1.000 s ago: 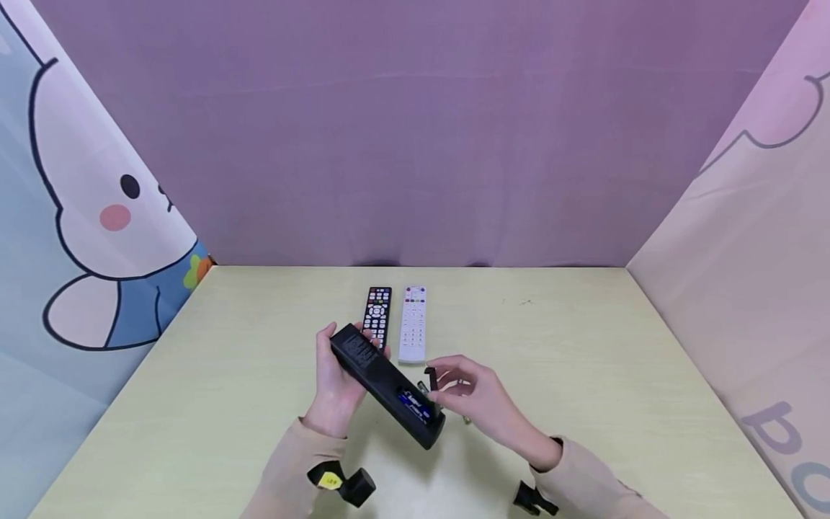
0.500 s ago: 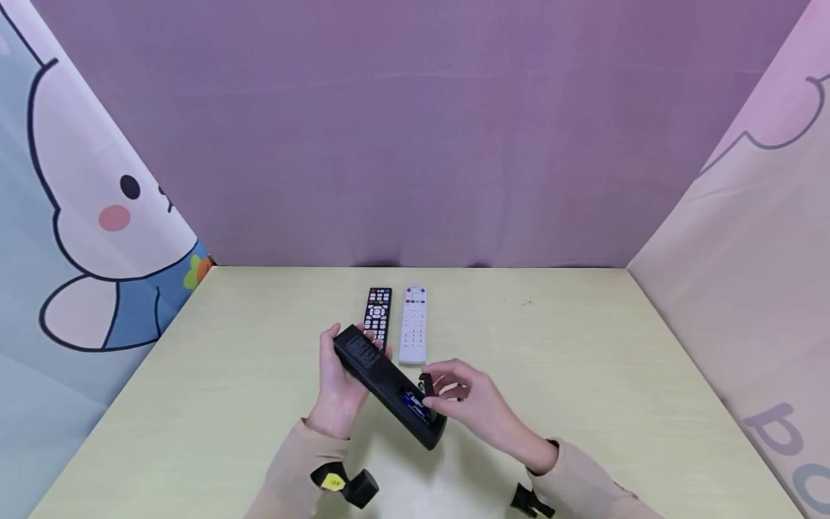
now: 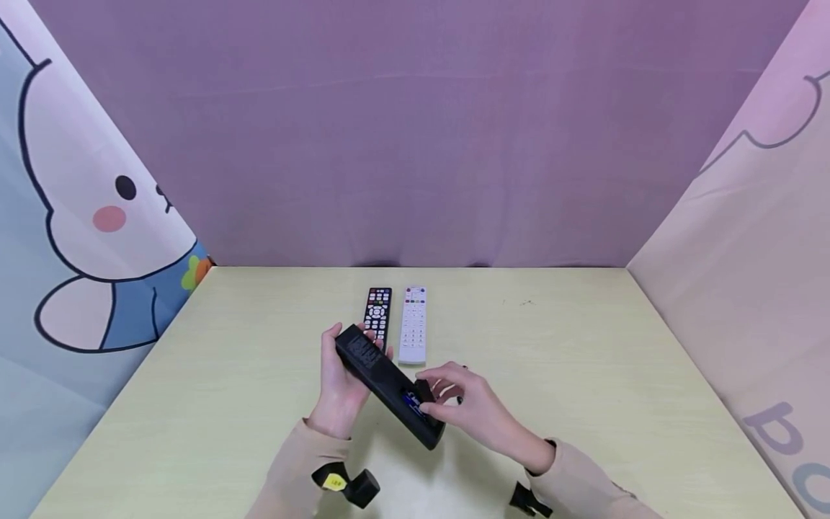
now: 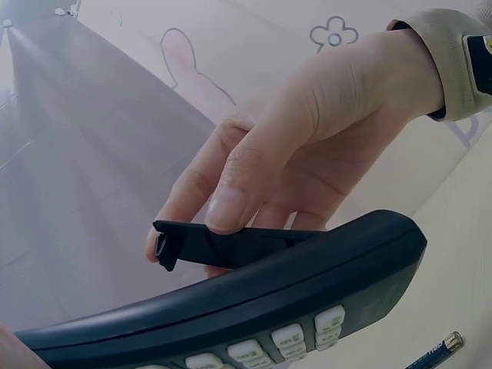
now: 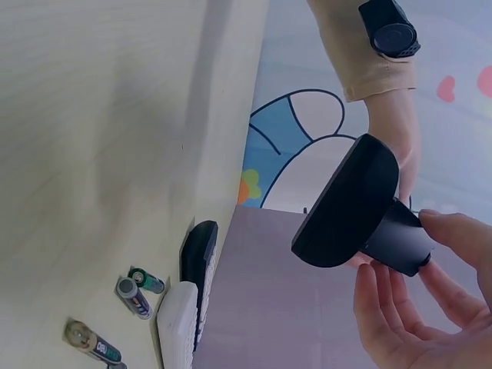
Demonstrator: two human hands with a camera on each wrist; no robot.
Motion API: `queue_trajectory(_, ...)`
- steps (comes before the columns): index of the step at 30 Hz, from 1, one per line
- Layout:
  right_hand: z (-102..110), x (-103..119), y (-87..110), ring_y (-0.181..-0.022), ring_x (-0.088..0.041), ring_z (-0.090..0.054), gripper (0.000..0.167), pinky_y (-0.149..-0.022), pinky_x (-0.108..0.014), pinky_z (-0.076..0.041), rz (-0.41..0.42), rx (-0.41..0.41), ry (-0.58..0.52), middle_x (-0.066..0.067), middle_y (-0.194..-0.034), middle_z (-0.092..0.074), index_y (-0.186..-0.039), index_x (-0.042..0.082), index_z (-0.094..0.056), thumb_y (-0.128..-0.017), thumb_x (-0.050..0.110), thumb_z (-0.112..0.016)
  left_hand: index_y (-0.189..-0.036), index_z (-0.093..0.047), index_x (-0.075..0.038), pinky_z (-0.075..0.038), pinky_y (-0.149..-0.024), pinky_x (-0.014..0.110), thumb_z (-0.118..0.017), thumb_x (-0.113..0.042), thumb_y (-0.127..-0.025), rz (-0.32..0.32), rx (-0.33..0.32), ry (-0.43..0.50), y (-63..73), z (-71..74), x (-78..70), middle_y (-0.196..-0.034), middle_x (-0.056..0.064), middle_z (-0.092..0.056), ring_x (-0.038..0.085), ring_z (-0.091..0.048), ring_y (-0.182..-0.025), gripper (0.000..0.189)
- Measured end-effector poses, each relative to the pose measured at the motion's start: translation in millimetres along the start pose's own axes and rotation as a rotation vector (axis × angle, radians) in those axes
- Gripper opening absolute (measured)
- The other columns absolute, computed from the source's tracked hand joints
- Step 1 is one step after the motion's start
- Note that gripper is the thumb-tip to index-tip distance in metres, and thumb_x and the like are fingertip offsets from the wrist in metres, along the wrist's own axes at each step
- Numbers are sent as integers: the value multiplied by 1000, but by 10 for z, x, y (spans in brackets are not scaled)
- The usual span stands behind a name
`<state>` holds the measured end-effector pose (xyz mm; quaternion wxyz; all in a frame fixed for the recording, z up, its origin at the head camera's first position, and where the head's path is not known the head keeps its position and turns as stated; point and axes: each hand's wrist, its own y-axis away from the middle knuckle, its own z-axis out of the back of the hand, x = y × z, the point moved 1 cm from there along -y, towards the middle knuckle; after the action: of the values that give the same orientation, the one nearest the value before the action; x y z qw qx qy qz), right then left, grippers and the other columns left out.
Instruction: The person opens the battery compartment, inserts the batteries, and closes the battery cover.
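Observation:
My left hand (image 3: 340,393) grips a black remote control (image 3: 369,364) by its far end, its back turned up and its near end tilted down to the right. Blue-wrapped batteries (image 3: 412,404) show in its battery compartment. Between thumb and fingers, my right hand (image 3: 476,407) pinches the black battery cover (image 4: 223,246). That cover stands at a slant over the compartment, one end right at the remote's body and the clip end raised, as the left wrist view shows. In the right wrist view the remote's end hides part of my left hand.
A black remote with white buttons (image 3: 377,306) and a white remote (image 3: 413,328) lie side by side beyond my hands. Several loose batteries (image 5: 134,298) lie on the table (image 3: 583,346) near them. Printed cloth walls (image 3: 415,144) enclose the back and sides.
My right hand has moved slightly left and brought the battery cover from beside the remote to over its compartment, tipping it lower. My left hand and the remote have barely shifted.

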<state>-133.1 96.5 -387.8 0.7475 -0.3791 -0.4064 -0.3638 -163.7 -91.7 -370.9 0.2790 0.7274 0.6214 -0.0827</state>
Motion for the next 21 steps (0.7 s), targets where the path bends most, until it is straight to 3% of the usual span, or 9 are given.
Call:
queue_trajectory(6,-15,-12,-3,-77,-16,-57,33,-69,-30,-50,37,30,45,-5,-90,-57,-108,4,-60,-76,13,-68,-101,-40,-11,-40,-83,36,-33,-41,-90,-1,-11,-9,-3,5,6,-81,0,-48,14,-48,-70,33)
queue_trajectory(13,-18,-13,2,-84,-15,-55,34,-72,-31,-49,80,66,80,-5,-101,-57,-111,8,-59,-78,12,-67,-104,-38,-12,-34,-91,38,-34,-42,-90,2,7,-12,20,-7,8,-81,-1,-48,14,-46,-73,34)
queue_trajectory(21,-18,-54,28,-92,-15,-53,46,-74,-29,-48,79,139,51,-6,-111,-54,-119,10,-52,-77,15,-68,-102,-40,-12,-41,-82,36,-33,-41,-90,3,12,5,26,-37,-2,-78,-1,-50,14,-46,-73,33)
